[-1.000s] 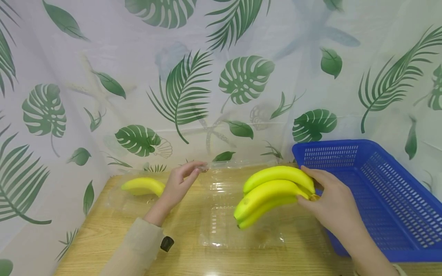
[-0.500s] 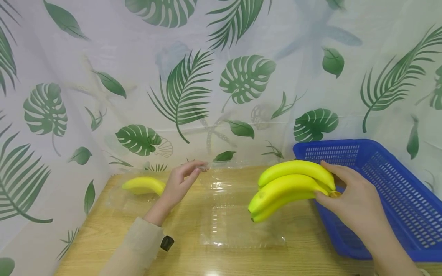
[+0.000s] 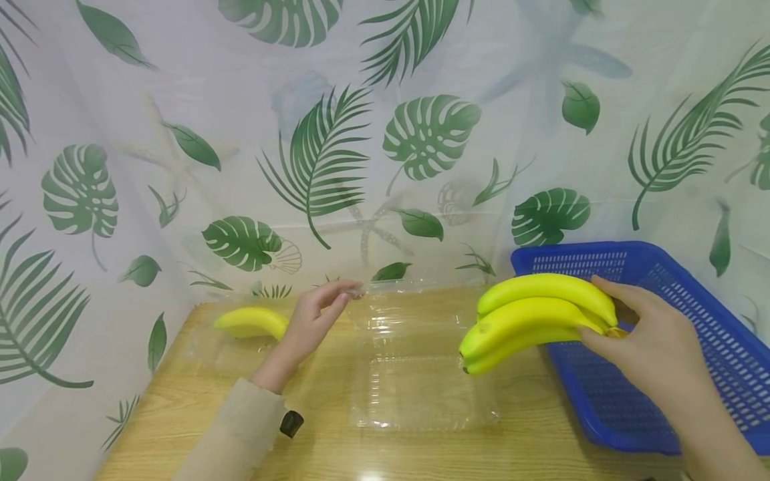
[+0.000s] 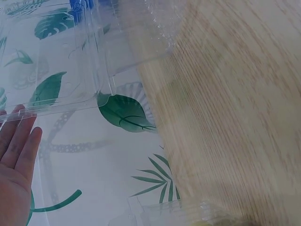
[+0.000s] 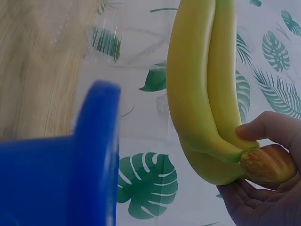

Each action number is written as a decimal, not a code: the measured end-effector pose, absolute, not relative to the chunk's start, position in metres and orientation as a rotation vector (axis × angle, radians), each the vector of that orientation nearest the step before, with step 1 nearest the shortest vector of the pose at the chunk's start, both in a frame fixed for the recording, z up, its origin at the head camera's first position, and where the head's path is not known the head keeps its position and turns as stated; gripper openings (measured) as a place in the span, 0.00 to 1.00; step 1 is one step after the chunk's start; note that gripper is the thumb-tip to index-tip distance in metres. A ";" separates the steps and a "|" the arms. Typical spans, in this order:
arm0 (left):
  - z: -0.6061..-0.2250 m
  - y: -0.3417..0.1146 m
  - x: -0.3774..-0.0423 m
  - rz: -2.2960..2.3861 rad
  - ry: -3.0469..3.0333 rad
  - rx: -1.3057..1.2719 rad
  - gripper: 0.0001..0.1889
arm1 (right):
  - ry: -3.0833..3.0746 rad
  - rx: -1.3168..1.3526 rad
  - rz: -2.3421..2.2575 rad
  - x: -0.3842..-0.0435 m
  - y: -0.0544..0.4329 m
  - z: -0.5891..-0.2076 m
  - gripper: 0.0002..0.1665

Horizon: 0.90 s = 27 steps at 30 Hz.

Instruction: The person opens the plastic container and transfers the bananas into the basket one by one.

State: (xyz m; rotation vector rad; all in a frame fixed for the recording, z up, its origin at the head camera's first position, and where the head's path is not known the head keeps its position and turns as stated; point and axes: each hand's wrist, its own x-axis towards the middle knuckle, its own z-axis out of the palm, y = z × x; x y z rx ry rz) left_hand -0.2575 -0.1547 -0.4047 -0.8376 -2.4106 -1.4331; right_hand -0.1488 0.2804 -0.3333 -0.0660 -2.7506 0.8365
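By its stem end, my right hand (image 3: 652,334) grips a bunch of yellow bananas (image 3: 535,314). The bunch hangs in the air, its tips over the right side of a clear plastic clamshell box (image 3: 415,394) and its stem over the blue basket. In the right wrist view the bananas (image 5: 193,84) point away from the brown cut stem, with thumb and fingers around that end. My left hand (image 3: 313,321) pinches the edge of the box's raised lid (image 4: 56,106) between thumb and fingers. The box stands open on the table.
A blue plastic basket (image 3: 592,414) with slotted walls stands at the right. On the left, a single banana (image 3: 249,322) lies in another clear plastic box, partly behind my left hand. A leaf-patterned sheet (image 3: 337,160) hangs behind the wooden table (image 3: 325,444).
My right hand has moved right and slightly up with the bananas, from above the clear box toward the blue basket. The left hand has stayed at the lid.
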 end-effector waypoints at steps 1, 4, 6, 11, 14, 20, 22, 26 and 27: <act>-0.405 -0.155 -0.257 -1.437 -2.410 -0.836 0.16 | -2.751 -0.078 0.837 -0.149 0.282 -0.333 0.46; -0.406 -0.154 -0.257 -1.445 -2.411 -0.832 0.17 | -2.749 -0.103 0.818 -0.149 0.288 -0.333 0.46; -0.406 -0.154 -0.257 -1.443 -2.410 -0.831 0.17 | -2.746 -0.115 0.811 -0.150 0.292 -0.333 0.46; -0.407 -0.154 -0.256 -1.438 -2.406 -0.829 0.17 | -2.748 -0.144 0.777 -0.153 0.304 -0.333 0.46; -0.407 -0.154 -0.255 -1.440 -2.404 -0.829 0.16 | -2.737 -0.143 0.745 -0.154 0.310 -0.332 0.45; -0.408 -0.155 -0.256 -1.443 -2.407 -0.829 0.17 | -2.727 -0.115 0.724 -0.158 0.325 -0.331 0.45; -0.409 -0.155 -0.256 -1.443 -2.404 -0.832 0.17 | -2.732 -0.128 0.725 -0.160 0.330 -0.330 0.46; -0.409 -0.155 -0.257 -1.437 -2.398 -0.838 0.17 | -2.741 -0.188 0.692 -0.165 0.336 -0.329 0.45; -0.409 -0.155 -0.257 -1.434 -2.398 -0.838 0.17 | -2.747 -0.202 0.678 -0.166 0.337 -0.329 0.45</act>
